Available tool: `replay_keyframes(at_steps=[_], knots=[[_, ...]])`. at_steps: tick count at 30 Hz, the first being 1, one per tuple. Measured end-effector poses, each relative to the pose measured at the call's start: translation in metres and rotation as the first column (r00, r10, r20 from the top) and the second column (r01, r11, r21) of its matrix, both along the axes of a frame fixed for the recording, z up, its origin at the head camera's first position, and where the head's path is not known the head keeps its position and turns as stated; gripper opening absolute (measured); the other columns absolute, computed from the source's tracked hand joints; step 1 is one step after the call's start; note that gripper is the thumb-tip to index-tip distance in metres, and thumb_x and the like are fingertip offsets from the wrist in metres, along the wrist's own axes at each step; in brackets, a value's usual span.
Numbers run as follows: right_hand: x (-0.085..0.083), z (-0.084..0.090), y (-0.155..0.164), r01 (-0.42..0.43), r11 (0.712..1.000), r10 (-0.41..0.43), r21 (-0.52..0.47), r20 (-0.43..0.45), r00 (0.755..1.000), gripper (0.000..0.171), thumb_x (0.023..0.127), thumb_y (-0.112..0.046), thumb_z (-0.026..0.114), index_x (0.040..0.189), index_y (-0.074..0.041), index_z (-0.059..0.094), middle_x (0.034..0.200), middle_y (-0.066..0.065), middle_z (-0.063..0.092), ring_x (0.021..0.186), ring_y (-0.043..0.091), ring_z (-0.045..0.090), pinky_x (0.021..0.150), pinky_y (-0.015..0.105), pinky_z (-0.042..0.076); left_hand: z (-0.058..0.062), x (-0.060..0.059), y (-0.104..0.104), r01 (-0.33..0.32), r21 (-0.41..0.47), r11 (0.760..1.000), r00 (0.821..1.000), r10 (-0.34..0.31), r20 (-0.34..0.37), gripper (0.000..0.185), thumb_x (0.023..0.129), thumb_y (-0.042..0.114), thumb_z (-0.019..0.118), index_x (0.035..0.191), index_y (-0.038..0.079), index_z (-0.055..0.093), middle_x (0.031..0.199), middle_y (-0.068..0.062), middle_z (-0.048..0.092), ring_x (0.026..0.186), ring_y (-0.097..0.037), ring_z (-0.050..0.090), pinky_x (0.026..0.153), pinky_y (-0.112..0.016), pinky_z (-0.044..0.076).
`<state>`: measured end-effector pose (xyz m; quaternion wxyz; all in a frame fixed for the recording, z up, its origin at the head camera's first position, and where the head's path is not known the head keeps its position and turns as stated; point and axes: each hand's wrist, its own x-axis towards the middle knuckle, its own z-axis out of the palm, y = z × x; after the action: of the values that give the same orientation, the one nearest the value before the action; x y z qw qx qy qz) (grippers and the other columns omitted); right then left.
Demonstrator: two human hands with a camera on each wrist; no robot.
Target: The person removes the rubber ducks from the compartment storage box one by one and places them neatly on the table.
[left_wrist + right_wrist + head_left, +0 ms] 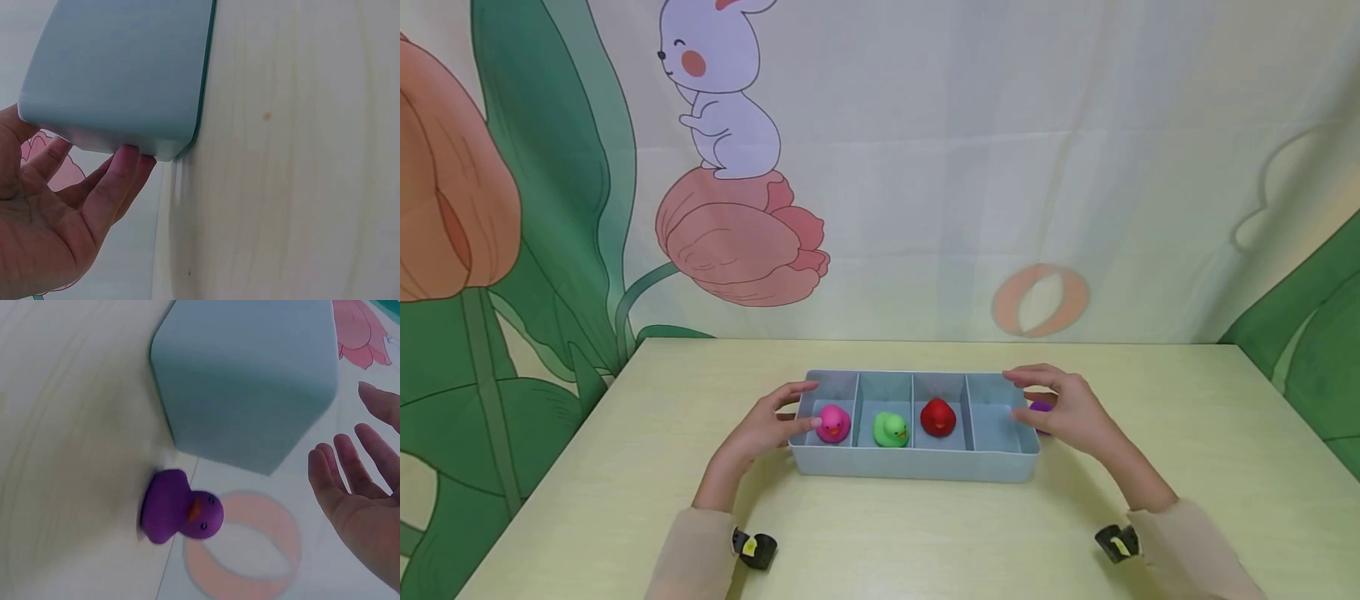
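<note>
A light blue tray (917, 467) with a row of compartments sits on the table. From the left, a pink duck (832, 424), a green duck (891, 429) and a red duck (938, 417) each occupy one compartment; the rightmost is bare. My left hand (767, 423) grips the tray's left end, with fingertips against the outer end wall in the left wrist view. Over the right end hovers my right hand (1067, 408), fingers spread, apart from the tray in the right wrist view. A purple duck (181, 509) stands on the table beside that end, partly hidden by my right hand in the head view.
The pale wooden table (880, 542) carries the tray. Behind its back edge hangs a curtain (925, 208) printed with a rabbit, tulips and leaves. A small black device (756, 550) is strapped at the left wrist, and another black device (1117, 543) at the right.
</note>
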<state>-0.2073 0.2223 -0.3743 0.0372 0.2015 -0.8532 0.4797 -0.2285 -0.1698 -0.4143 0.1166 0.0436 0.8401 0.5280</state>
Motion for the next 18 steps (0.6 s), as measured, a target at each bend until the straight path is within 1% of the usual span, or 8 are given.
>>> replay_keyframes(at_steps=[4, 7, 10, 18], knots=[[-0.001, -0.002, -0.011, -0.041, 0.999, 0.041, -0.025, -0.002, 0.999, 0.045, 0.072, 0.005, 0.071, 0.115, 0.008, 0.058, 0.115, 0.021, 0.055, 0.102, 0.039, 0.054, 0.085, 0.044, 0.046, 0.000, 0.000, 0.000, -0.003, -0.003, 1.000, 1.000, 0.003, 0.004, 0.056, 0.083, 0.023, 0.067, 0.134, 0.020, 0.044, 0.140, -0.019, 0.033, 0.122, -0.046, 0.038, 0.084, -0.052, 0.046], [-0.002, -0.003, -0.019, -0.060, 0.998, 0.060, -0.020, 0.004, 0.998, 0.045, 0.073, 0.003, 0.072, 0.116, 0.007, 0.057, 0.115, 0.020, 0.055, 0.102, 0.039, 0.054, 0.085, 0.044, 0.047, 0.001, 0.000, 0.000, -0.006, -0.003, 1.000, 1.000, 0.006, 0.005, 0.056, 0.082, 0.023, 0.068, 0.134, 0.020, 0.044, 0.140, -0.019, 0.033, 0.122, -0.046, 0.038, 0.085, -0.051, 0.046], [-0.002, -0.005, -0.028, -0.078, 0.997, 0.078, -0.003, 0.006, 0.997, 0.045, 0.074, 0.002, 0.071, 0.117, 0.007, 0.057, 0.115, 0.021, 0.055, 0.103, 0.040, 0.054, 0.084, 0.043, 0.048, 0.001, 0.000, 0.000, -0.007, -0.004, 1.000, 1.000, 0.007, 0.005, 0.057, 0.082, 0.024, 0.068, 0.134, 0.020, 0.044, 0.140, -0.019, 0.033, 0.122, -0.046, 0.038, 0.084, -0.051, 0.046], [-0.006, -0.009, -0.049, -0.109, 0.992, 0.107, 0.059, 0.037, 0.994, 0.043, 0.076, -0.003, 0.071, 0.116, 0.003, 0.059, 0.117, 0.020, 0.056, 0.104, 0.039, 0.054, 0.083, 0.048, 0.048, 0.001, 0.001, 0.000, -0.002, 0.001, 1.000, 1.000, 0.002, 0.006, 0.057, 0.082, 0.023, 0.067, 0.134, 0.020, 0.044, 0.141, -0.019, 0.032, 0.122, -0.046, 0.038, 0.084, -0.052, 0.046]])
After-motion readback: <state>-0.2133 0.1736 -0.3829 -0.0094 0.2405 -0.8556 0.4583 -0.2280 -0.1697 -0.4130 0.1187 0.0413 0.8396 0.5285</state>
